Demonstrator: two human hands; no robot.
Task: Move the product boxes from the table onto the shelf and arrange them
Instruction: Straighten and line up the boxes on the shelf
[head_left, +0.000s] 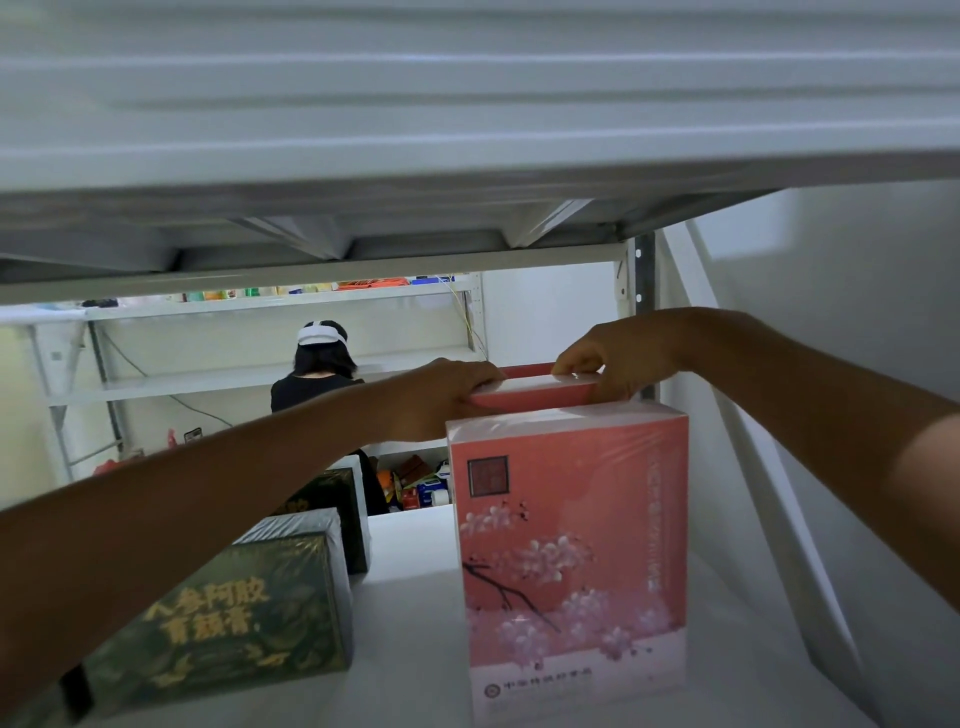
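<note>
Glossy pink carton (535, 388), left hand (441, 395) and right hand (608, 358) clamped on its top edge

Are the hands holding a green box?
No, the left hand and the right hand both grip the top of the pink box at the back, while the green boxes sit lower left.

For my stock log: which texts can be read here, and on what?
"人参阿胶": front green box; second line unclear.
Too blurred: gold marks on the rear green box; seal, vertical and bottom lines on the front pink box.
No text shows on the rear pink box.
</note>
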